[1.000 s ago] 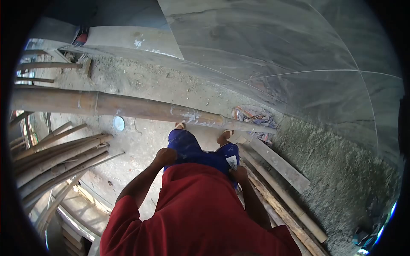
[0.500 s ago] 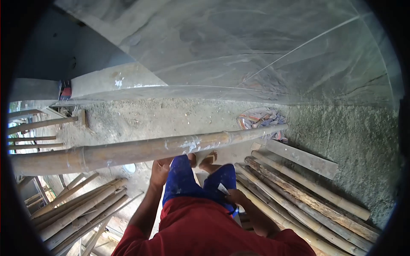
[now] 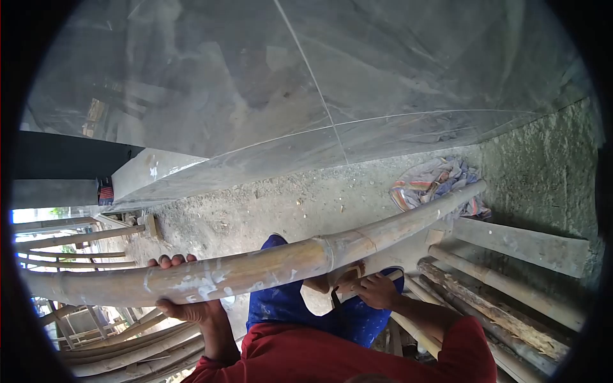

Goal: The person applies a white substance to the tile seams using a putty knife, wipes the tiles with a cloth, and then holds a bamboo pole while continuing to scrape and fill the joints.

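Note:
A thick bamboo pole (image 3: 287,268) with white paint smears runs across the view, from the left edge to a crumpled cloth at the right. My left hand (image 3: 182,309) is wrapped round its left part, thumb on the near side and fingertips showing over the far side. Below the pole, my right hand (image 3: 377,290) is by my right thigh, over the blue trousers (image 3: 274,306). Its fingers are curled round a small pale piece with a dark strip beside it; I cannot tell what it is.
The crumpled striped cloth (image 3: 440,182) lies by the rough wall (image 3: 543,166). A flat board (image 3: 520,246) and several bamboo poles and timbers (image 3: 504,274) lie at the right. More poles (image 3: 140,351) are at the lower left. Large grey tiles (image 3: 255,76) form a surface ahead.
My left hand has moved further left and now shows gripping round the pole. The pole sits lower at its left end and tilts more. My right hand has come up and forward; the view has turned.

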Tool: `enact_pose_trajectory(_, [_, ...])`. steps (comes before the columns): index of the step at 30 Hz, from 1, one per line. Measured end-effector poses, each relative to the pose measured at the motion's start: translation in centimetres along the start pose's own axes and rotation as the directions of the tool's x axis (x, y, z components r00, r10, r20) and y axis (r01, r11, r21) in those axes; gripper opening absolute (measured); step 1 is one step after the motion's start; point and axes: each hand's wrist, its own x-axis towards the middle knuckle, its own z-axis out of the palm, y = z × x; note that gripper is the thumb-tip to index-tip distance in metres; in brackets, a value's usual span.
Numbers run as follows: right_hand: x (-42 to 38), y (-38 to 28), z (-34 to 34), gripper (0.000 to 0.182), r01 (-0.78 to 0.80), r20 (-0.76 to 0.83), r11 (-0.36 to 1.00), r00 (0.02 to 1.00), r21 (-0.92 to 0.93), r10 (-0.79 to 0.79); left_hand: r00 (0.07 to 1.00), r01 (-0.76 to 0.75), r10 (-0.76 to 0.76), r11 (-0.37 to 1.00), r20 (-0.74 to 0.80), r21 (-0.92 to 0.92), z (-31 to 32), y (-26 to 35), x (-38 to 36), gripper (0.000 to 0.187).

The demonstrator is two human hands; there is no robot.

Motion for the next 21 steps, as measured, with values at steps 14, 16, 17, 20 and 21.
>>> enact_pose_trajectory(14, [2.1, 6.8, 5.0, 0.011, -0.198, -0.141, 0.936, 0.977, -0.291, 0.163, 0.919, -0.119, 0.137, 0.990, 0.371, -0.071, -3.7, -0.4, 2.8, 0.066])
enact_pose_trajectory(16, [2.3, 7.8, 5.3, 0.012, -0.188, -0.129, 0.923, 0.980, -0.337, 0.152, 0.907, -0.119, 0.118, 0.993, 0.403, -0.023, -3.6, -0.6, 2.7, 0.072])
enact_pose_trajectory(17, [3.4, 9.0, 6.2, 0.016, -0.190, -0.203, 0.924, 0.971, -0.333, 0.126, 0.911, -0.125, 0.132, 0.991, 0.391, -0.044, -3.4, -0.9, 2.6, 0.072])
enact_pose_trajectory(20, [6.1, 9.7, 5.1, 0.026, -0.289, -0.337, 0.905, 0.924, -0.313, 0.179, 0.872, -0.230, 0.203, 0.973, 0.446, 0.006, -2.6, -1.8, 2.8, 0.076])
enact_pose_trajectory(21, [7.6, 9.4, 4.4, 0.033, -0.403, -0.435, 0.875, 0.862, -0.270, 0.263, 0.872, -0.229, 0.209, 0.973, 0.443, -0.009, -2.7, -2.0, 2.9, 0.076])
